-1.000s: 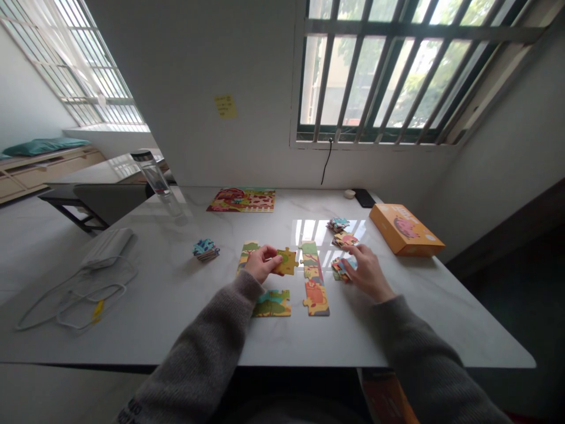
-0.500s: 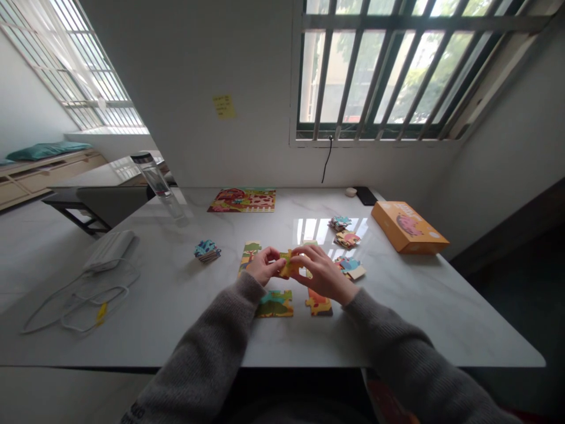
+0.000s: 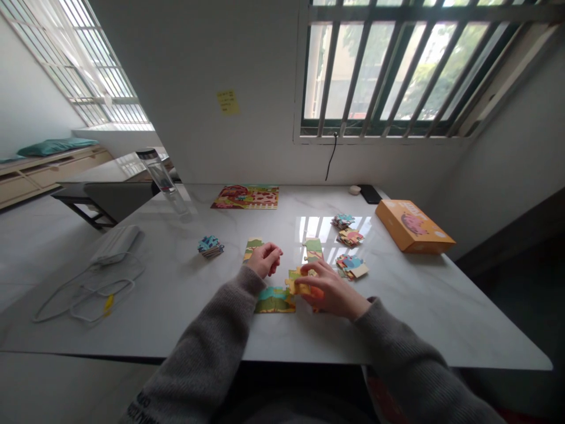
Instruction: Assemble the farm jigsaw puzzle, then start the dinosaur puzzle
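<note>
My right hand [image 3: 329,287] pinches a yellow-green puzzle piece [image 3: 296,284] between thumb and fingers, low over the table. The piece is near the right end of a joined green-and-teal puzzle strip [image 3: 275,301]; whether they touch I cannot tell. Under my right hand lies an orange puzzle section, mostly covered. Beyond it is a green puzzle section [image 3: 313,247]. My left hand [image 3: 265,260] is raised with its fingers curled together and nothing visible in them. It partly covers another puzzle section with a tree [image 3: 253,246].
Stacks of puzzle pieces stand at left [image 3: 210,246] and right [image 3: 352,266]. A finished-looking farm picture [image 3: 247,197] lies at the back. An orange box [image 3: 412,227], a black phone [image 3: 369,194], a clear bottle [image 3: 162,176] and a white cable [image 3: 83,312] are around the table.
Both hands held the yellow-green piece together before. My left hand has let go, and my right hand has brought the piece down and nearer, beside the strip. The view has shifted slightly.
</note>
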The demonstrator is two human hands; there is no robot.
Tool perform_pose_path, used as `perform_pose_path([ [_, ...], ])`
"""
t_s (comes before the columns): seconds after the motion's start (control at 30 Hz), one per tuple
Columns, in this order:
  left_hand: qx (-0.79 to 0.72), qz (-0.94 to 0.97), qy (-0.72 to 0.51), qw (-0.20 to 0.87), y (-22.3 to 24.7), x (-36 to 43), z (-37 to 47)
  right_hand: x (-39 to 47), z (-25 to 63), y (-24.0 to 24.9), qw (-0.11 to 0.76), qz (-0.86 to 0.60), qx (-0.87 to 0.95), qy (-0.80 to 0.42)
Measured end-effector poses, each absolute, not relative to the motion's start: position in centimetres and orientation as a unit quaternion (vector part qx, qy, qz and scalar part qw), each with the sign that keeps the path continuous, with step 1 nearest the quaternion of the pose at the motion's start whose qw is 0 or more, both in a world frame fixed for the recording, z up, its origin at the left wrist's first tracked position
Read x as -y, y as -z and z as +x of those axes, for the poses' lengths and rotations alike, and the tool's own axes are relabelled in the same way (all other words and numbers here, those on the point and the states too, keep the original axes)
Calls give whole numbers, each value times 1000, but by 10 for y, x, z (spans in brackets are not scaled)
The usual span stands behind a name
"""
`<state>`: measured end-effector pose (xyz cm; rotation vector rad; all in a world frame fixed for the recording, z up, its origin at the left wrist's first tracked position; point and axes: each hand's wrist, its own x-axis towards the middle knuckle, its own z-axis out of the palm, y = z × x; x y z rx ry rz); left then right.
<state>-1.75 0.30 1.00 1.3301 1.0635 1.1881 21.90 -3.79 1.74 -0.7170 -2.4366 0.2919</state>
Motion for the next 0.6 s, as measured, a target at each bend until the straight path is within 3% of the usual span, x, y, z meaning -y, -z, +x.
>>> perform_pose_path([
  [0.6,-457,615,-412,493,-11,5,-13,62,226,-9,219,-308,912,-156],
])
